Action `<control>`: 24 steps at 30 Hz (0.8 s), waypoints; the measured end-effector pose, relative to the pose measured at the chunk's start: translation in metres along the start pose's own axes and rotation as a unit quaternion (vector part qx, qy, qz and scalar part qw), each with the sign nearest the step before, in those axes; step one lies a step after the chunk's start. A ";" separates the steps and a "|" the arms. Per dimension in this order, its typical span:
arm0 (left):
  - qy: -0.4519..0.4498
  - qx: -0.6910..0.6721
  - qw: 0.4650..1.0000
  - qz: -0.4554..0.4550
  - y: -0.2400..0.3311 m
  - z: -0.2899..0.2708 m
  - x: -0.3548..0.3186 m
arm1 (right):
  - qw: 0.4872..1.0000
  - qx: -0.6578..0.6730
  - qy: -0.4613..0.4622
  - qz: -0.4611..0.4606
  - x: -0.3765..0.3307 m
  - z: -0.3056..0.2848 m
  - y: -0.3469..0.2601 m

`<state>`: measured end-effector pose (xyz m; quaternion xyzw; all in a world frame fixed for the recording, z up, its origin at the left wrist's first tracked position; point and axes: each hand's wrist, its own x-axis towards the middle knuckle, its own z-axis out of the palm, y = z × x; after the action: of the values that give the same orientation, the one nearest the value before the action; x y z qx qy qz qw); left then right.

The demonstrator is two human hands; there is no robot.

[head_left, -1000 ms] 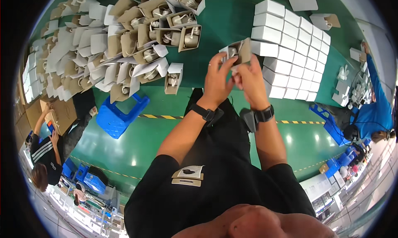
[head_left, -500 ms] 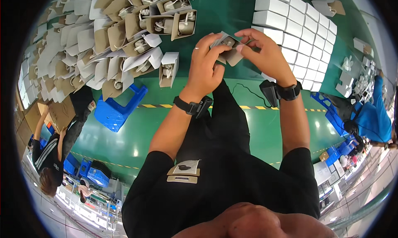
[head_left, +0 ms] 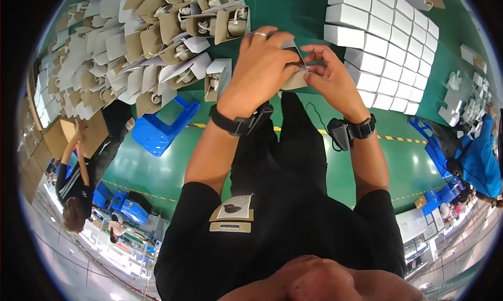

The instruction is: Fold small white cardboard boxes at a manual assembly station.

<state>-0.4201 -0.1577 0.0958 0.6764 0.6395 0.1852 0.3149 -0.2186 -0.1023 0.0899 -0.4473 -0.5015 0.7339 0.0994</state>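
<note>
Between my hands is a small open cardboard box [head_left: 296, 81], its brown inner side showing. My left hand [head_left: 262, 65] wraps over its left side, fingers curled toward the opening and covering most of what is inside. My right hand [head_left: 333, 80] pinches the box's right edge with thumb and fingertips. Left of my hands stand many open boxes [head_left: 230, 28] with coiled white cords and pale devices in them. To the right, closed white boxes [head_left: 380, 47] are lined up in rows on the green table [head_left: 283, 10].
A blue plastic stool [head_left: 160, 130] stands on the green floor, left of my legs. At far left a person [head_left: 76, 185] handles a large carton [head_left: 89, 138]. Another person in blue [head_left: 479, 154] is at far right, near loose white parts [head_left: 469, 91].
My left hand has turned and come further over the box, hiding its contents. My right hand still pinches its right side. The view has shifted slightly; at left the person's hands moved on the carton.
</note>
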 end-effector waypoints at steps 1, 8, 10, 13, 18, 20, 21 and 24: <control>-0.007 0.035 0.999 0.026 0.002 0.003 0.005 | 1.000 0.011 -0.001 0.002 -0.001 -0.001 0.001; -0.007 0.062 0.994 0.094 0.001 0.014 0.010 | 0.999 0.029 0.008 -0.018 -0.003 -0.005 0.017; -0.011 0.061 0.994 0.094 0.000 0.008 0.009 | 0.997 -0.049 0.019 -0.052 -0.001 -0.004 0.013; 0.001 0.158 0.984 0.086 0.005 -0.001 0.004 | 0.985 -0.118 0.004 -0.127 0.012 -0.007 0.019; 0.043 0.275 0.957 0.080 0.002 -0.001 0.002 | 0.966 -0.220 -0.027 -0.133 0.023 -0.005 0.010; 0.060 0.268 0.958 0.078 -0.009 0.001 0.005 | 0.984 -0.141 -0.036 -0.102 0.022 0.002 0.007; 0.073 0.258 0.960 0.083 -0.015 0.002 0.006 | 0.995 -0.060 -0.040 -0.065 0.021 0.006 0.007; 0.052 0.238 0.970 0.008 -0.005 -0.004 0.015 | 0.998 0.041 -0.048 -0.029 0.022 0.007 0.010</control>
<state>-0.4251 -0.1420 0.0934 0.7263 0.6754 0.0655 0.1097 -0.2336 -0.0984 0.0698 -0.3926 -0.4878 0.7713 0.1144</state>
